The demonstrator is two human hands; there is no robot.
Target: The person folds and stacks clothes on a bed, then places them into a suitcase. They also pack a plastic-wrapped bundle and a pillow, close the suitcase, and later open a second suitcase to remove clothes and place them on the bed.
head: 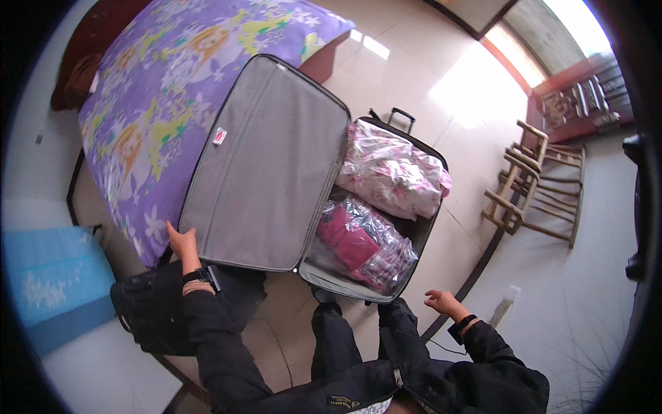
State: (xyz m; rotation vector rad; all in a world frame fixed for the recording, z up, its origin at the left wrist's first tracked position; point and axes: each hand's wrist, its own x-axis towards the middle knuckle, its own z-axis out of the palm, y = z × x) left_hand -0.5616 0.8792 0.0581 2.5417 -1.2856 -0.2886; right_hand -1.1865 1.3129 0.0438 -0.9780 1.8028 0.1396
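A large suitcase lies open before me, its grey-lined lid (274, 165) leaning over the bed's edge. My left hand (182, 242) is at the lid's lower left corner, thumb and finger apart around its rim; whether it grips is hard to tell. In the suitcase base (336, 277) sit a white-and-pink floral fabric bundle (393, 168) and, below it, a clear plastic bag of dark pink and plaid cloth (367, 246). A raised pull handle (402, 118) stands at the base's far end. My right hand (440, 301) hangs empty to the right of the base, fingers loosely apart.
A bed with a purple patterned sheet (150, 119) is at the upper left. A black bag (155, 305) stands below my left hand, beside a light-blue covered object (57, 279). Wooden stools (512, 181) and a ladder-like wooden frame (558, 194) stand by the right wall.
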